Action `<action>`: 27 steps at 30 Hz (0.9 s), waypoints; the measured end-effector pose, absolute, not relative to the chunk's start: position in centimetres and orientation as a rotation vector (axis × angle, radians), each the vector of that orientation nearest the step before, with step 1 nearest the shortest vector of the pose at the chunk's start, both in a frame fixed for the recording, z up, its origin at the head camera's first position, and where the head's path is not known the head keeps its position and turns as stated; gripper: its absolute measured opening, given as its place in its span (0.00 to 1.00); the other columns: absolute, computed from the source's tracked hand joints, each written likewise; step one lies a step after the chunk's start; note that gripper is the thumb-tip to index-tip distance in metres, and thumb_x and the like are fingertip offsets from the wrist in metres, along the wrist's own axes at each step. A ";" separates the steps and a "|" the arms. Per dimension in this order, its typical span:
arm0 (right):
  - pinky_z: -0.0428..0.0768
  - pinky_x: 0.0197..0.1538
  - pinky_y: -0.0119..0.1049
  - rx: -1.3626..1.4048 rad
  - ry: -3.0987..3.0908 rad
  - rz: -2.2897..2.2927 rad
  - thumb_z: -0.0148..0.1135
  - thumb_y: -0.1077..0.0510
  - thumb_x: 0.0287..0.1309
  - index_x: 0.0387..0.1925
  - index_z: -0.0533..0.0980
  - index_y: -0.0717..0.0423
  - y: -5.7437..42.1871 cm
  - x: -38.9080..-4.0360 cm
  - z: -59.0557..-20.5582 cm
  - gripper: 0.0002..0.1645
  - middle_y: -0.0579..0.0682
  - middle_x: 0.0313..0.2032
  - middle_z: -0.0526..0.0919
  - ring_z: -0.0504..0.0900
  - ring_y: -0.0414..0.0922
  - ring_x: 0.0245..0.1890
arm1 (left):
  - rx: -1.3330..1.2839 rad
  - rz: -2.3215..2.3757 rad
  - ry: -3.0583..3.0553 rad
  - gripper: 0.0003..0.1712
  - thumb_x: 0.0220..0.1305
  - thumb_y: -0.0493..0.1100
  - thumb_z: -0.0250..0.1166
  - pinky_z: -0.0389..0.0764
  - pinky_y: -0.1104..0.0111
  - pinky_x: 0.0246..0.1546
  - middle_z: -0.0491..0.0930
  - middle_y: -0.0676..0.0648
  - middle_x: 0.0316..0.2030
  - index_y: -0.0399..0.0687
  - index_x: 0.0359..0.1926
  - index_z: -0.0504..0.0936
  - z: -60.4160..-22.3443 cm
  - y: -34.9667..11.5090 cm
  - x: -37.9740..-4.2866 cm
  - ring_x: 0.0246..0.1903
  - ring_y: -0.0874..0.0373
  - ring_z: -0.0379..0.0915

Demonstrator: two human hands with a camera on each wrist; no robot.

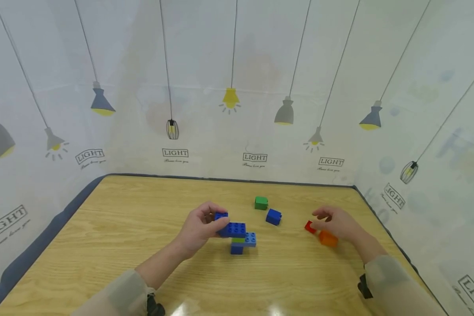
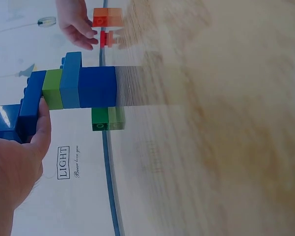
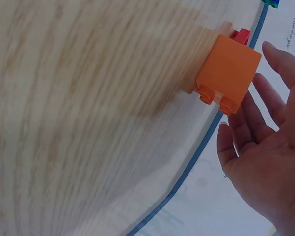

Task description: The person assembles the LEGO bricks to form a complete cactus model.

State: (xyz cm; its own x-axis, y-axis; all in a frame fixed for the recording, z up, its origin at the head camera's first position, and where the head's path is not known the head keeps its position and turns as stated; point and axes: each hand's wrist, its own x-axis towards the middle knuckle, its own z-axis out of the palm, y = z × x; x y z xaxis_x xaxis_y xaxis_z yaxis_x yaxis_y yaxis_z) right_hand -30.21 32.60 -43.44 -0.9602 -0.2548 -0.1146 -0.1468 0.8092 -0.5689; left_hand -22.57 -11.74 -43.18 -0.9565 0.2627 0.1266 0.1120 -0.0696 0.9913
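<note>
My left hand (image 1: 197, 228) grips the top of a small brick stack, thumb in front and fingers behind. Up there are dark blue bricks (image 1: 235, 229); beneath them come a lime green brick (image 2: 52, 89), a light blue brick (image 1: 250, 239) jutting to the right, and a dark blue brick (image 2: 97, 87) at the bottom, standing on the table. Over on the right, my right hand (image 1: 335, 223) hovers with loosely bent fingers beside a red brick (image 1: 310, 227) and an orange brick (image 3: 229, 73). Nothing is held in it; whether a fingertip touches the red brick cannot be told.
Beyond the stack, a green brick (image 1: 261, 202) and a blue brick (image 1: 274, 217) lie apart on the wooden table (image 1: 134, 210). Pale curtain-like walls (image 1: 205, 145) printed with lamps surround the table's far and side edges.
</note>
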 end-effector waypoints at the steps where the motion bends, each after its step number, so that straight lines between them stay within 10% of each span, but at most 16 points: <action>1: 0.86 0.57 0.51 -0.311 2.803 -0.844 0.75 0.45 0.70 0.65 0.81 0.59 32.6 -30.3 -43.5 0.31 0.64 0.61 0.84 0.83 0.56 0.55 | 0.417 2.181 2.072 0.17 0.76 0.38 0.70 0.92 0.66 0.42 0.79 0.49 0.46 0.34 0.60 0.80 -43.1 -11.8 -22.6 0.44 0.55 0.77; 27: 0.81 0.44 0.39 -0.443 2.841 -0.872 0.69 0.49 0.76 0.72 0.78 0.50 30.6 -30.3 -44.3 0.28 0.54 0.51 0.85 0.80 0.48 0.45 | 0.421 2.167 2.087 0.17 0.76 0.38 0.70 0.91 0.67 0.40 0.80 0.50 0.45 0.35 0.59 0.81 -43.2 -11.9 -22.8 0.44 0.56 0.77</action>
State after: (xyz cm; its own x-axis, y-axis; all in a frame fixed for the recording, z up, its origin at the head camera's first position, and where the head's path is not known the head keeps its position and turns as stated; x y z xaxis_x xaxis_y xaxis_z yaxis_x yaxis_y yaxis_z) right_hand -30.31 30.61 -44.27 -0.9473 -0.3174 -0.0443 -0.2379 0.7890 -0.5664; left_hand -22.78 -11.86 -43.16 -0.9563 0.2639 0.1260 0.1161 -0.0530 0.9918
